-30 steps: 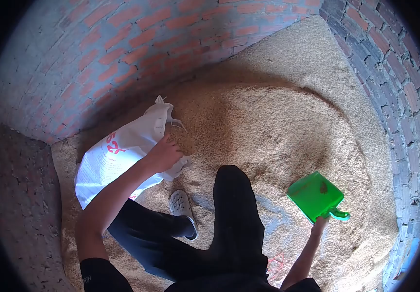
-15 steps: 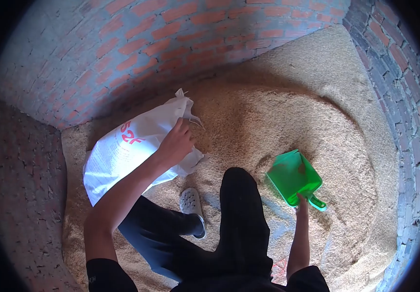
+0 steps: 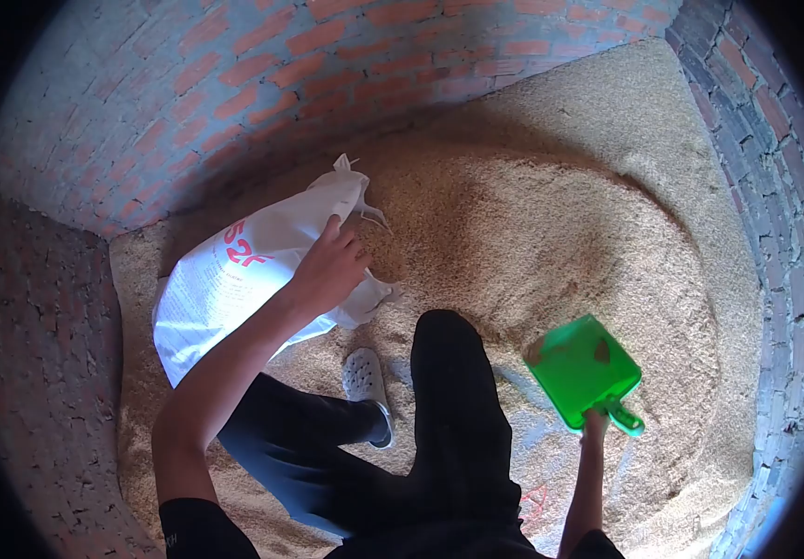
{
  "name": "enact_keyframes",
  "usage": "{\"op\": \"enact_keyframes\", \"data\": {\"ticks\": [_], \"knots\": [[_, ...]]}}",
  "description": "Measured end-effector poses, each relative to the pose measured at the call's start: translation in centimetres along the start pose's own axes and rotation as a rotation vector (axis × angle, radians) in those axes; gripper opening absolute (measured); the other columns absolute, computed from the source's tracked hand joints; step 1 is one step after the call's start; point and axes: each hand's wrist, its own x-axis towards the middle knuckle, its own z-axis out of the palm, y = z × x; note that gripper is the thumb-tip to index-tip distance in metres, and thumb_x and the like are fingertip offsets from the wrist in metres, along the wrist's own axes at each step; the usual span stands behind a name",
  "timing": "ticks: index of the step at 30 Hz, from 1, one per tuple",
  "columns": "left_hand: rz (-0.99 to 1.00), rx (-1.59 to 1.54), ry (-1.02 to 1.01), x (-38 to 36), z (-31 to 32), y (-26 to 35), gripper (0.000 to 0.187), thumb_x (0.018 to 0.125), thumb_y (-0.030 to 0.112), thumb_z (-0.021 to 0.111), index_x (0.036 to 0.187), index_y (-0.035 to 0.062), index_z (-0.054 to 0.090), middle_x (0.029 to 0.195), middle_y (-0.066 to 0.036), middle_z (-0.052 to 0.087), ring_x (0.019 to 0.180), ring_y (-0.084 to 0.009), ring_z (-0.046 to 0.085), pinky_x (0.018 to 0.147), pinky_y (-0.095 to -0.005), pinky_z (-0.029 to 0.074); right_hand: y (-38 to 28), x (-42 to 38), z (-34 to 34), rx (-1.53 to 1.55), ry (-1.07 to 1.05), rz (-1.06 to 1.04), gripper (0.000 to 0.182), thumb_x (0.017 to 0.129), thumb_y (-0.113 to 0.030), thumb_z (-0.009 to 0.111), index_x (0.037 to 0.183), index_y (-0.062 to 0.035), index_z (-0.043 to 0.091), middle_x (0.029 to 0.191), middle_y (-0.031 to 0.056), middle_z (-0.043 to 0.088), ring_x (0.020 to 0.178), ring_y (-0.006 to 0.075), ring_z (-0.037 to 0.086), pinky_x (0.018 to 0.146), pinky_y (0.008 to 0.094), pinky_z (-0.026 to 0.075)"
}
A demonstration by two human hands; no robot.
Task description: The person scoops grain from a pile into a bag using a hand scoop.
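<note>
One white sack [image 3: 220, 289] with red print lies tilted at the left of a loose tan heap [image 3: 551, 224], its mouth turned toward the grainy material. The left hand [image 3: 332, 268] is at the rim of that mouth, fingers curled inward and the grip narrow, holding the edge of the sack. The right hand [image 3: 595, 425], well apart from it, is closed around the back end of a green scoop [image 3: 584, 377], just beside its stubby handle; how the fingers wrap underneath is hidden. The scoop is over the right part of the heap, and brownish patches show on its pan; whether it touches the material cannot be told. Between the two hands, a knee in black trousers [image 3: 453, 401] points forward, and a pale clog [image 3: 362, 374] with holes stands near the sack's mouth. A red marking [image 3: 533, 503] shows beside the trousers, too unclear to read. A brick wall [image 3: 272, 79] rises behind the sack, and a darker wall [image 3: 779, 196] bounds the heap on the right
</note>
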Motion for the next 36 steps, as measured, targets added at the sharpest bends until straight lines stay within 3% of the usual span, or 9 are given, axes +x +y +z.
{"op": "enact_keyframes", "data": {"ticks": [4,9,11,13,18,23,26,28,36], "knots": [[0.001,-0.033,0.031,-0.1,0.3,-0.3,0.014,0.075,0.022,0.059,0.083,0.0106,0.063,0.082,-0.002,0.059,0.094,-0.0176,0.051,0.098,-0.0436,0.024,1.9,-4.8,-5.7,-0.145,-0.09,0.14,0.049,0.061,0.004,0.051,0.109,0.0017,0.045,0.096,0.0068,0.05,0.087,0.0188,0.048,0.076,0.0291,0.039],[0.009,-0.077,-0.04,0.3,0.2,-0.4,0.017,0.078,0.024,0.058,0.084,0.0099,0.063,0.084,-0.003,0.058,0.096,-0.0184,0.051,0.098,-0.0445,0.024,2.8,-11.3,-4.0,-0.134,-0.086,0.239,0.047,0.061,0.006,0.048,0.109,0.0025,0.046,0.093,0.0063,0.05,0.083,0.0182,0.049,0.073,0.0273,0.041],[0.004,-0.086,-0.088,0.7,0.0,-0.4,0.019,0.08,0.027,0.056,0.087,0.0093,0.062,0.086,-0.004,0.058,0.098,-0.0188,0.05,0.099,-0.0451,0.023,6.5,-10.5,-1.8,0.005,-0.114,0.128,0.032,0.073,-0.004,0.051,0.105,0.0022,0.05,0.088,0.0062,0.052,0.072,0.0143,0.05,0.062,0.0278,0.041],[-0.005,-0.067,-0.08,0.9,-0.2,-0.3,0.02,0.081,0.028,0.055,0.087,0.0099,0.062,0.085,-0.004,0.059,0.097,-0.0189,0.051,0.098,-0.0453,0.023,6.7,-9.5,2.1,-0.073,-0.166,0.158,0.036,0.071,-0.001,0.049,0.107,0.0023,0.049,0.092,0.0075,0.053,0.078,0.0158,0.051,0.066,0.0282,0.043],[-0.049,-0.106,-0.079,1.0,-0.1,-0.6,0.023,0.081,0.031,0.055,0.086,0.0098,0.064,0.09,-0.004,0.058,0.101,-0.0183,0.048,0.098,-0.0456,0.022,0.6,-6.6,21.5,0.026,-0.409,0.104,0.042,0.082,-0.028,0.056,0.112,0.0002,0.049,0.101,0.0093,0.054,0.09,0.0181,0.051,0.076,0.0313,0.043],[-0.135,-0.155,-0.042,0.6,-0.3,-0.6,0.027,0.082,0.033,0.054,0.078,0.0096,0.067,0.101,-0.007,0.055,0.109,-0.0202,0.043,0.1,-0.0456,0.021,2.4,-1.1,35.2,0.109,-0.5,0.087,0.032,0.069,-0.005,0.056,0.099,-0.0041,0.047,0.09,0.0062,0.048,0.08,0.017,0.048,0.068,0.0293,0.042],[-0.189,-0.131,-0.012,0.2,-0.4,-0.7,0.03,0.082,0.033,0.054,0.072,0.0096,0.068,0.114,-0.011,0.051,0.117,-0.0241,0.036,0.101,-0.0465,0.019,2.3,0.1,35.6,0.21,-0.501,0.054,0.031,0.063,0.0,0.053,0.094,-0.0041,0.047,0.087,0.0065,0.048,0.079,0.0187,0.05,0.066,0.0306,0.043],[-0.213,-0.093,-0.01,0.2,-0.4,-0.7,0.03,0.083,0.033,0.053,0.072,0.0103,0.069,0.129,-0.013,0.041,0.125,-0.0264,0.028,0.103,-0.0478,0.017,-0.2,-1.4,33.1,0.323,-0.557,0.328,0.028,0.062,0.001,0.053,0.089,-0.0044,0.047,0.084,0.0069,0.048,0.078,0.0207,0.051,0.064,0.0324,0.044],[-0.345,-0.029,0.107,0.5,-0.4,-0.5,0.029,0.08,0.028,0.057,0.07,0.0024,0.067,0.136,-0.016,0.032,0.129,-0.0296,0.022,0.103,-0.0497,0.018,-0.8,0.9,31.1,0.273,-0.551,0.145,0.031,0.061,-0.001,0.054,0.092,0.0009,0.049,0.084,0.0088,0.05,0.074,0.0225,0.053,0.065,0.0333,0.045]]}}
